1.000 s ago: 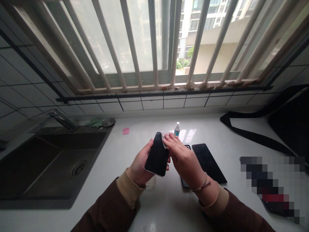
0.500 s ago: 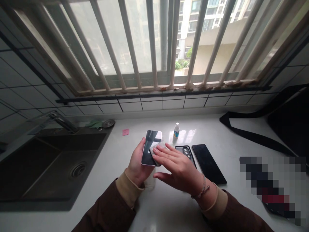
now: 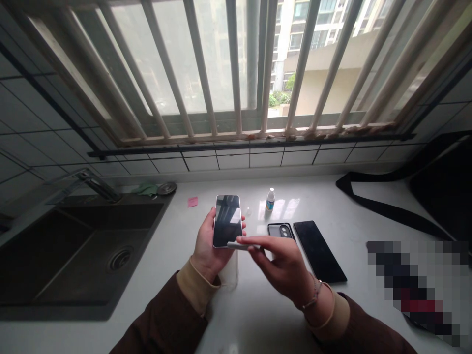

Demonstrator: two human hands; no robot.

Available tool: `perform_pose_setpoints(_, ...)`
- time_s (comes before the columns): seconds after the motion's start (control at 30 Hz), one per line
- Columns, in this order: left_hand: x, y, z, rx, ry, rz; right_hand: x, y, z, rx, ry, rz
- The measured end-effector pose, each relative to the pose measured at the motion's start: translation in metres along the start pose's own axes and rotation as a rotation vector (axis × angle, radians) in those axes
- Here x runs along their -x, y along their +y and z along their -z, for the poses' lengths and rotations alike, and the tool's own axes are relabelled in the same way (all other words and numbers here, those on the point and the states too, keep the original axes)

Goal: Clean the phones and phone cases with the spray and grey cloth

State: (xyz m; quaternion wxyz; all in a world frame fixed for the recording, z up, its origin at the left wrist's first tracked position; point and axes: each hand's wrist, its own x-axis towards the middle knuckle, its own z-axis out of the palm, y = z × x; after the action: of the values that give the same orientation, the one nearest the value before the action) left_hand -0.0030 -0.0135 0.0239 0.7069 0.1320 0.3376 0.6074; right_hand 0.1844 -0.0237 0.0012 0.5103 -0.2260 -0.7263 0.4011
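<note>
My left hand (image 3: 205, 250) grips a smartphone (image 3: 227, 220) with a dark screen and pale edge, held upright over the white counter. My right hand (image 3: 280, 265) pinches a small grey wiping cloth (image 3: 239, 245) flat between thumb and fingers, right at the phone's lower edge. Just to the right on the counter lie a black phone case (image 3: 280, 230) with a camera cutout and a second dark phone (image 3: 319, 250). A small white dropper bottle (image 3: 270, 199) stands behind them.
A dark sink (image 3: 81, 250) with a tap (image 3: 96, 184) fills the left. A pink sticky note (image 3: 192, 201) and a tiny white cap (image 3: 247, 212) lie on the counter. A black bag with strap (image 3: 438, 191) sits at right. Barred window above the tiled wall.
The right hand with the cloth has slid down the screen from the phone's top to below its lower edge. The phone has tilted more upright, its whole screen now uncovered.
</note>
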Motion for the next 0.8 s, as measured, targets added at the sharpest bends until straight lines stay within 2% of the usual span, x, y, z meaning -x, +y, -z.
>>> perform_pose_setpoints(0.1,0.000,-0.001,-0.001,-0.012,-0.021,0.013,-0.007,0.008,0.002,-0.296,0.258,-0.398)
perform_pose_setpoints(0.17,0.001,-0.003,-0.002,-0.047,-0.045,0.059,-0.015,0.014,0.005,-0.492,0.445,-0.571)
perform_pose_setpoints(0.23,0.003,-0.005,-0.003,-0.088,-0.079,0.121,-0.021,0.019,0.009,-0.606,0.599,-0.629)
perform_pose_setpoints(0.33,0.005,-0.009,-0.003,-0.140,-0.135,0.206,-0.026,0.024,0.013,-0.611,0.703,-0.598)
perform_pose_setpoints(0.43,0.006,-0.012,-0.003,-0.169,-0.191,0.269,-0.025,0.028,0.013,-0.562,0.724,-0.568)
perform_pose_setpoints(0.6,0.011,-0.016,-0.003,-0.271,-0.245,0.245,-0.022,0.034,0.013,-0.444,0.700,-0.533)
perform_pose_setpoints(0.8,0.015,-0.022,0.001,-0.662,-0.315,-0.046,-0.015,0.025,0.016,0.076,0.400,-0.367)
